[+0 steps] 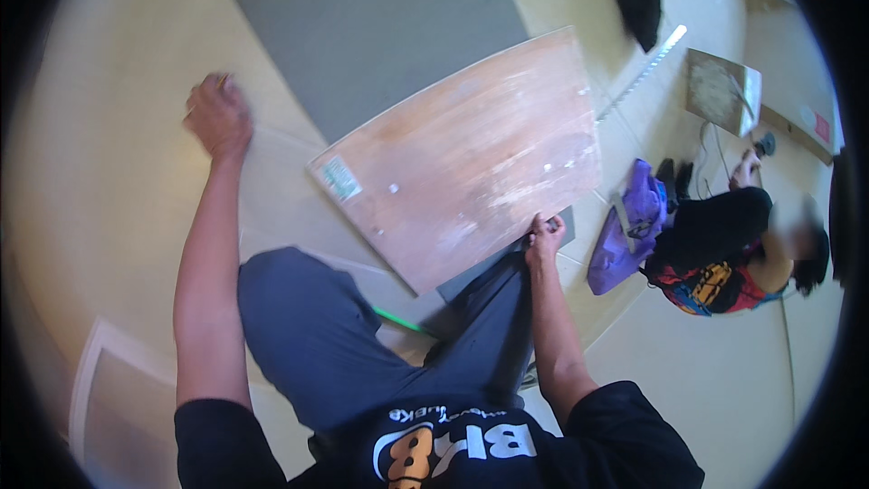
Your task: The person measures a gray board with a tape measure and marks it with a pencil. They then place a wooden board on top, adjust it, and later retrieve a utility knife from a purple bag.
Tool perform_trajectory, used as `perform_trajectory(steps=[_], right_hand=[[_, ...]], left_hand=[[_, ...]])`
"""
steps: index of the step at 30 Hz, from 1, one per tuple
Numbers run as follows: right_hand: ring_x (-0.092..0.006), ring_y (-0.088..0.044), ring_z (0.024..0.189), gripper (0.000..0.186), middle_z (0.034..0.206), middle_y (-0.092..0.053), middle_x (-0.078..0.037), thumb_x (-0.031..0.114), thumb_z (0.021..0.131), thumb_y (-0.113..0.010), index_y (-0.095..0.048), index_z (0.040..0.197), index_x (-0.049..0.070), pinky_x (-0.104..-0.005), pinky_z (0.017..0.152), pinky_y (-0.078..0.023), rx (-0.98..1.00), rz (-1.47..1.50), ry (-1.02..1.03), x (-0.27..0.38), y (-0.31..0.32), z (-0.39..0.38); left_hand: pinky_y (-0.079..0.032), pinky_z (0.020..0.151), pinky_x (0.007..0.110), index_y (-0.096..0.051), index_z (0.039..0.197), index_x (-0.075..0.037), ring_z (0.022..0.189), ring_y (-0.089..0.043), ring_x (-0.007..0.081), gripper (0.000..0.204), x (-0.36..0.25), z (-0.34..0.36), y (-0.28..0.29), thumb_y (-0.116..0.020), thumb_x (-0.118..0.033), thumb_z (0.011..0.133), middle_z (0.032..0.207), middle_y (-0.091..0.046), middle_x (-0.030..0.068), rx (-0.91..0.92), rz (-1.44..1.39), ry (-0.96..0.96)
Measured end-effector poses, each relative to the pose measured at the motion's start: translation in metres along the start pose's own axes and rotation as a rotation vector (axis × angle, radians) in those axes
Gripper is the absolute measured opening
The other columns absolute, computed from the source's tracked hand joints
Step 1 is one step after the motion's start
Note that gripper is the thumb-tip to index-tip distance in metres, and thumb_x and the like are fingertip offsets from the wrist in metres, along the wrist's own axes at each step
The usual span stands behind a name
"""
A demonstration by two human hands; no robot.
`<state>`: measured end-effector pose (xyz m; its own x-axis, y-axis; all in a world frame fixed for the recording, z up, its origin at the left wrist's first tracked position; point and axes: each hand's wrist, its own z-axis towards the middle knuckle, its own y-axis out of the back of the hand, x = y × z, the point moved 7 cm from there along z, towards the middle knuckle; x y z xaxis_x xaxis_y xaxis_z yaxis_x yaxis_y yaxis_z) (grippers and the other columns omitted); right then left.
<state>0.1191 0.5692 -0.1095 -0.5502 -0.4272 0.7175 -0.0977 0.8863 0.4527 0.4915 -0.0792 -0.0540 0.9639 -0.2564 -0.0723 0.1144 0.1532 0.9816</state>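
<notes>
Pose | left hand [217,118] outstretched, blurred, grip can't be told | right hand [545,237] pinching wooden board [471,158] at edge

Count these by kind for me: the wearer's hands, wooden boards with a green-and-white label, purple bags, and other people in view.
Hands: 2 (left hand, right hand)
Labelled wooden board: 1
Purple bag: 1
Other person: 1
Total: 5

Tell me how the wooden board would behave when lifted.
The wooden board is probably stiff: its flat face looks like plywood. It seems unlikely to roll, being flat with corners. Being wide, it may tilt if lifted by one edge.
</notes>
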Motion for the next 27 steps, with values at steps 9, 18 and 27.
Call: perform_trajectory(steps=[9, 18, 27], right_hand=[[-0.0237, -0.054, 0.118, 0.067, 0.140, -0.047, -0.012, 0.034, 0.095, -0.072, -0.031, 0.144, 0.015, -0.0444, 0.091, -0.047, 0.050, -0.098, -0.228, -0.009, -0.019, -0.052], [-0.0318, -0.058, 0.111, 0.037, 0.118, -0.054, -0.014, 0.024, 0.101, -0.055, -0.047, 0.131, 0.003, -0.0507, 0.090, -0.049, 0.366, -0.186, -0.823, -0.085, -0.041, -0.182], [-0.0284, -0.063, 0.115, 0.026, 0.119, -0.065, -0.014, 0.012, 0.102, -0.048, -0.056, 0.123, 0.000, -0.0445, 0.100, -0.044, 0.707, -0.451, -1.009, -0.134, -0.052, -0.231]], left_hand=[[-0.040, 0.092, 0.052, -0.060, 0.119, -0.018, 0.113, -0.057, 0.0317, 0.029, -0.001, -0.003, 0.001, -0.055, -0.036, 0.098, 0.115, -0.061, 0.0083, -0.015, -0.048, 0.011], [-0.038, 0.096, 0.050, -0.061, 0.120, -0.016, 0.114, -0.057, 0.0299, 0.032, 0.002, -0.003, -0.002, -0.052, -0.038, 0.098, 0.117, -0.061, 0.0071, -0.044, -0.070, 0.013], [-0.039, 0.095, 0.051, -0.060, 0.121, -0.018, 0.114, -0.057, 0.0301, 0.032, 0.004, -0.003, -0.004, -0.052, -0.039, 0.098, 0.117, -0.061, 0.0068, -0.030, -0.046, 0.018]])
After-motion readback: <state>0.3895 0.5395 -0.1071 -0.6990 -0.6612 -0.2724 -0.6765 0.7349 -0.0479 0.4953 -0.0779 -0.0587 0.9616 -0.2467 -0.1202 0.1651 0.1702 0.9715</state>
